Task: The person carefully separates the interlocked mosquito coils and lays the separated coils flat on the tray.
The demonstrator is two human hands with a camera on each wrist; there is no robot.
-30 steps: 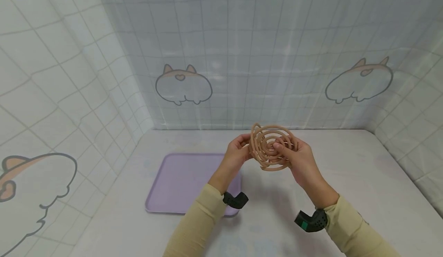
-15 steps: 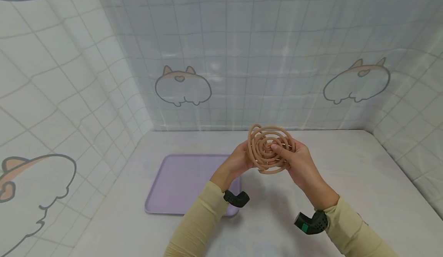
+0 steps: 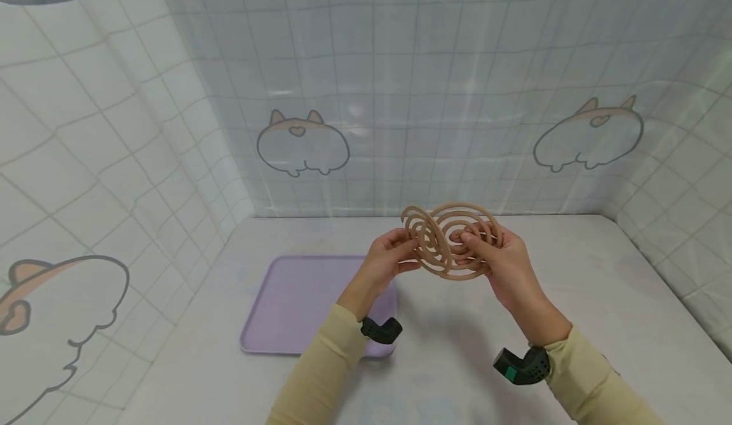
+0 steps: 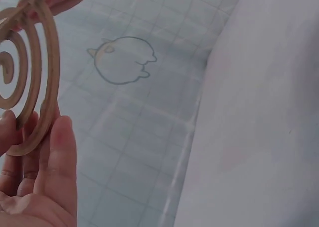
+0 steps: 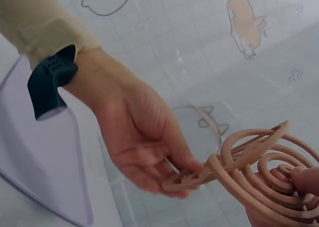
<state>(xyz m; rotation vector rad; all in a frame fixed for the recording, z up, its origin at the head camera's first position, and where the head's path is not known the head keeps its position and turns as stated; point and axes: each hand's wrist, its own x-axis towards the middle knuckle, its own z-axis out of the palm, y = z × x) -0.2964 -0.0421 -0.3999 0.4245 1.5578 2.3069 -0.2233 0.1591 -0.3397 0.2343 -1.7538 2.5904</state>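
Two brown mosquito coils, interlocked, are held up over the white table between both hands in the head view. My left hand [image 3: 382,261] pinches the outer edge of the left coil [image 4: 52,62], thumb on one side and fingers on the other. That coil stands at an angle, its rings crossing those of the right coil [image 3: 462,206]. Gripping the right coil, my right hand [image 3: 509,269] has its thumb near the spiral's centre and its fingers behind. The right wrist view shows the tilted coil [image 5: 249,155] meeting the other along their rings.
A lilac tray [image 3: 309,304] lies on the table [image 3: 583,285] to the left, partly behind the left forearm. Tiled-pattern sheeting [image 3: 434,82] with cartoon animals rises at the back and sides. Each wrist wears a black camera mount.
Half a second ago the coils lay nearly flat together. Now the left one is swung out at an angle; my left hand has shifted left and my right hand slightly right.
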